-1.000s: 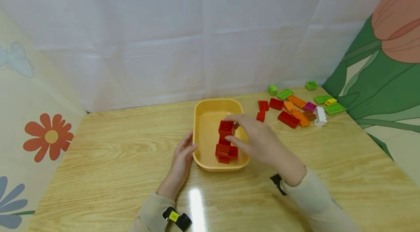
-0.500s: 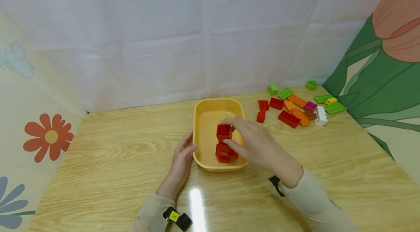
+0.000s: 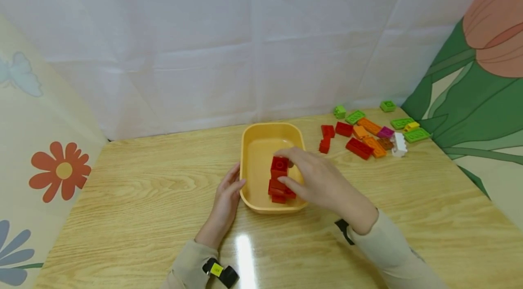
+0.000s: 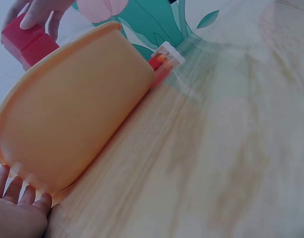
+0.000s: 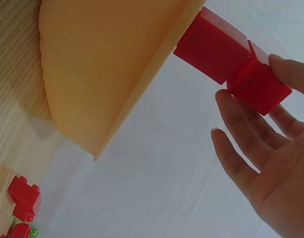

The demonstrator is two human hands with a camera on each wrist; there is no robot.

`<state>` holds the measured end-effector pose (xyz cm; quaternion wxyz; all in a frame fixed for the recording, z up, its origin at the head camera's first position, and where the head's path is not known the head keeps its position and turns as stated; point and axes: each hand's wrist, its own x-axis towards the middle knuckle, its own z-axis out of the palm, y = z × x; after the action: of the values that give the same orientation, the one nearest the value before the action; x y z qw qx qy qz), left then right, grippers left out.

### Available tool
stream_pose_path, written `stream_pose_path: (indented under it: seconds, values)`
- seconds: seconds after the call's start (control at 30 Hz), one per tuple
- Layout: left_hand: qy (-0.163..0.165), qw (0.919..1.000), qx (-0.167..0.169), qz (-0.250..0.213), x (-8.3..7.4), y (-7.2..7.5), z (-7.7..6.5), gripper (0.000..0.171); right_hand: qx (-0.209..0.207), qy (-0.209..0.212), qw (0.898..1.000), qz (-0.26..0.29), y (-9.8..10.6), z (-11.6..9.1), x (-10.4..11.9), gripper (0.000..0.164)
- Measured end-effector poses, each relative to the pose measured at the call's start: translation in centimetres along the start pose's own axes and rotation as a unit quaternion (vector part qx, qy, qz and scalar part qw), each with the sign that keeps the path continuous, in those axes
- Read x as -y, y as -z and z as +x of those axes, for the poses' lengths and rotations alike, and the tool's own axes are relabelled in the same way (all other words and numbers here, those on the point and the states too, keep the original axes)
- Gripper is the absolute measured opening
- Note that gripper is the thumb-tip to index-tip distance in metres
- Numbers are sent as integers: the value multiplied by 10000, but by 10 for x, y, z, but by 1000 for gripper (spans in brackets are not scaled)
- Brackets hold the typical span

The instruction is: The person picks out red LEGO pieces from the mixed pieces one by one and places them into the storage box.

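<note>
An orange-yellow plastic bin (image 3: 249,198) stands on the wooden table, its outer wall (image 4: 87,99) filling much of the left wrist view. My left hand (image 3: 225,196) rests against its left side, fingertips (image 4: 27,194) touching the outside. Over the bin, my right hand (image 3: 318,175) pinches a red toy brick (image 3: 279,165) between thumb and fingers. In the right wrist view, that brick (image 5: 261,85) meets another red brick (image 5: 213,44) at a slight angle. More red bricks (image 3: 278,199) lie lower in the bin, partly hidden by the upper ones.
Loose bricks lie at the back right of the table: red (image 3: 359,148), orange (image 3: 373,147), green (image 3: 416,135), white (image 3: 399,144) and others. A white cloth (image 3: 184,53) hangs behind the table. Flower-printed panels (image 3: 61,171) border both sides.
My right hand has come slightly left and down with the red brick, which now sits closer over the lower bricks. The left hand and the bin have stayed in place.
</note>
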<state>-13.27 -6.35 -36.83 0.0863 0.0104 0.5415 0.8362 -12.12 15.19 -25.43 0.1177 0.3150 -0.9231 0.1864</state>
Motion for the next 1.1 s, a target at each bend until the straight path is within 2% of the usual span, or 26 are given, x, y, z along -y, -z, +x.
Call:
stream_pose_path:
  seconds: [0.6, 1.1]
  values:
    - [6, 10000, -20, -17, 0, 0, 0, 57, 200, -242, 9994, -134, 3, 0, 0, 54]
    - [4, 9999, -66, -131, 1, 0, 1, 57, -51, -353, 9992, -183, 8, -1, -11, 54]
